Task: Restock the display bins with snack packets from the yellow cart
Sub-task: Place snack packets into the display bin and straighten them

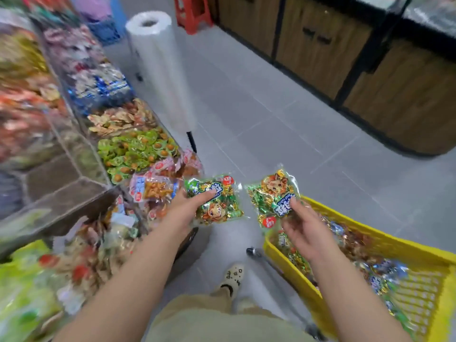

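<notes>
My left hand [190, 206] grips a green and gold snack packet [217, 203] with a cartoon lion on it, held over the floor just right of the display bins [81, 154]. My right hand [303, 228] pinches a second matching snack packet [271, 196] above the near-left corner of the yellow cart [385, 245]. The cart holds several more packets in green, gold and blue wrappers. The two held packets are side by side and apart.
Clear-walled bins along the left hold green sweets [135, 151], orange packets [158, 186] and blue-white packets [103, 85]. A roll of plastic bags [158, 65] stands on a pole beside them. Wooden cabinets [370, 70] line the far right; a red stool [192, 13] sits beyond.
</notes>
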